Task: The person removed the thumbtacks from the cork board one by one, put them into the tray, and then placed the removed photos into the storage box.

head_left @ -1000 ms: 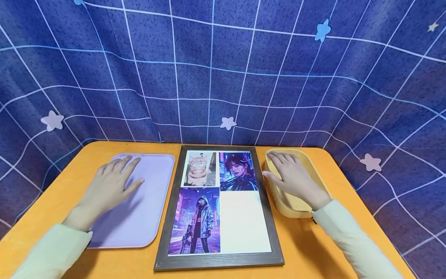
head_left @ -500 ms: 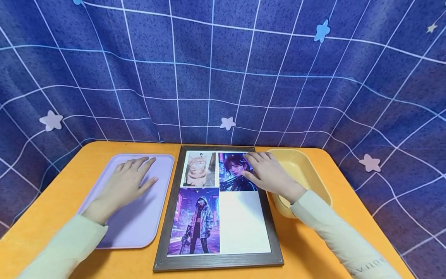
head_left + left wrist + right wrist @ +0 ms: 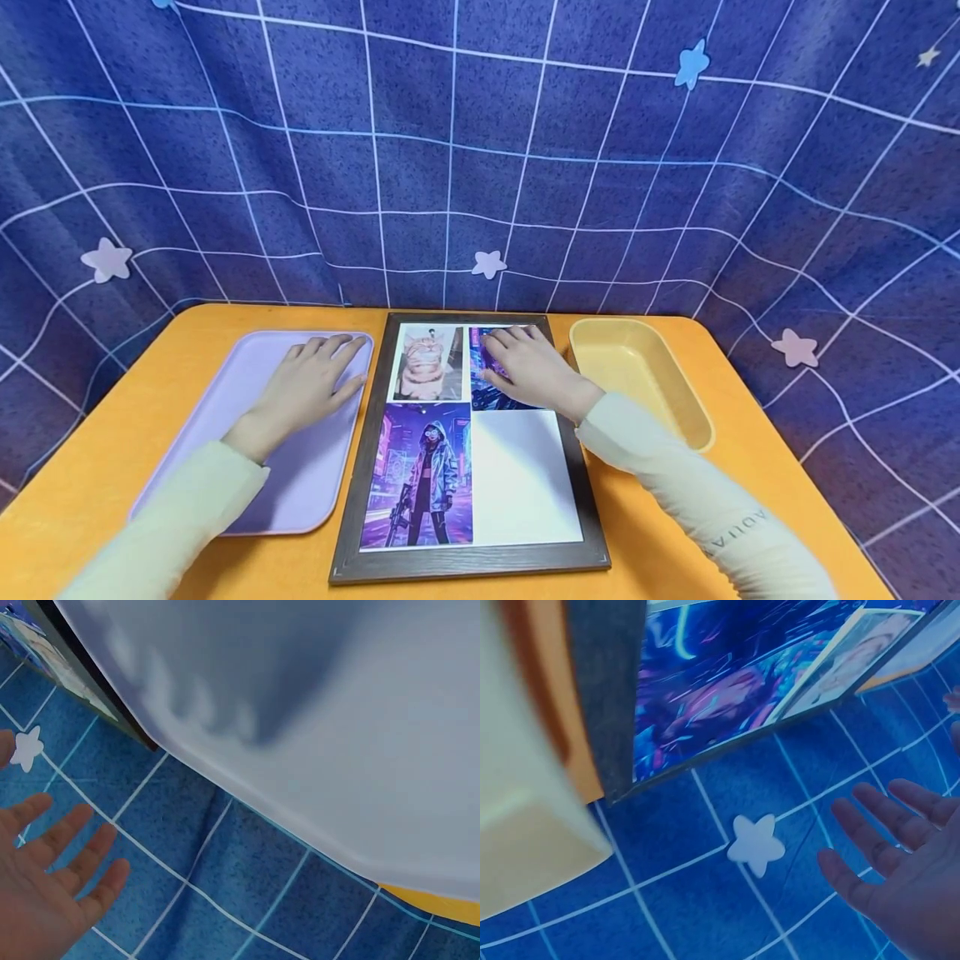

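Observation:
A dark picture frame (image 3: 468, 562) lies in the middle of the orange table, holding a cat photo (image 3: 424, 371), a picture of a hooded figure (image 3: 427, 483) and a partly covered portrait picture (image 3: 498, 398). Its lower right quarter is plain white. My right hand (image 3: 536, 371) hovers over the portrait picture with its fingers extended, holding nothing. Over the purple tray (image 3: 300, 492) at the left, my left hand (image 3: 303, 392) is spread, its shadow falling on the tray. In the left wrist view, the fingers (image 3: 64, 847) are apart and hold nothing.
To the right of the frame stands a deep yellow container (image 3: 645, 375). A blue gridded curtain (image 3: 465, 183) with stars hangs right behind the table's back edge. The orange tabletop (image 3: 645, 533) shows around the things.
My right hand has moved left from above the yellow container to above the portrait picture. My left hand has shifted right over the purple tray. The frame and containers stay put.

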The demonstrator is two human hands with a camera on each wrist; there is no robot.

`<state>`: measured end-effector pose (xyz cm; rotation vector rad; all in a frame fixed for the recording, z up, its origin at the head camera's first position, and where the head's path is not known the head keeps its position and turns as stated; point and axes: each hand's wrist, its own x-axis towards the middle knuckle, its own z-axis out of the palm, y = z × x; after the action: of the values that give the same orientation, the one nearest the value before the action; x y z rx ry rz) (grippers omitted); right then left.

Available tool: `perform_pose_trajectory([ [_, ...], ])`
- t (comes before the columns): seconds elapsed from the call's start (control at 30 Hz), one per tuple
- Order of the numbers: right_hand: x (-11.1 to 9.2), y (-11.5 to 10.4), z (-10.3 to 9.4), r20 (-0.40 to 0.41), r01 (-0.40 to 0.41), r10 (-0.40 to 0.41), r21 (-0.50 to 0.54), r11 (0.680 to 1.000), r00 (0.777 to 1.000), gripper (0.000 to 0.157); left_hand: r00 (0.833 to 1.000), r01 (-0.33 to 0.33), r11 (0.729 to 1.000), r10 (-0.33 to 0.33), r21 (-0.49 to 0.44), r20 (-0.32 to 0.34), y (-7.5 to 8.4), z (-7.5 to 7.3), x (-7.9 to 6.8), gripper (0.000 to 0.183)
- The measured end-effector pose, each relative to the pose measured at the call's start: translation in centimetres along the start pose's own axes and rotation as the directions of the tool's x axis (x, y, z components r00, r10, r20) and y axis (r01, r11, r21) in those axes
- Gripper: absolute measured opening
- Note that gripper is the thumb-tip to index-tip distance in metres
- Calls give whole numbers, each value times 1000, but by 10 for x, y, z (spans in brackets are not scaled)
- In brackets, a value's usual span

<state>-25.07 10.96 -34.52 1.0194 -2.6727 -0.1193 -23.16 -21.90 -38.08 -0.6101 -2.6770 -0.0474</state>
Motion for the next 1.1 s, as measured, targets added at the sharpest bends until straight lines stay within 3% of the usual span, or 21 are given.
perform_pose_trajectory([
  [0.27, 19, -11, 9, 57, 14, -13, -17, 1000, 998, 53, 1000, -11, 1000, 11, -9, 9, 9, 4, 15, 56],
  [0.47, 34, -16, 15, 56, 14, -14, 13, 1000, 998, 48, 1000, 2, 1000, -2, -22, -1, 12, 9, 30, 52],
  [0.83, 55, -21, 19, 93, -44, 41, 22, 999, 995, 41, 1000, -2, 1000, 2, -8, 2, 17, 14, 56, 46],
  [1.1, 61, -24, 35, 106, -80, 77, 24, 996, 991, 39, 1000, 1, 1000, -1, 5, -7, 22, 24, 70, 43],
])
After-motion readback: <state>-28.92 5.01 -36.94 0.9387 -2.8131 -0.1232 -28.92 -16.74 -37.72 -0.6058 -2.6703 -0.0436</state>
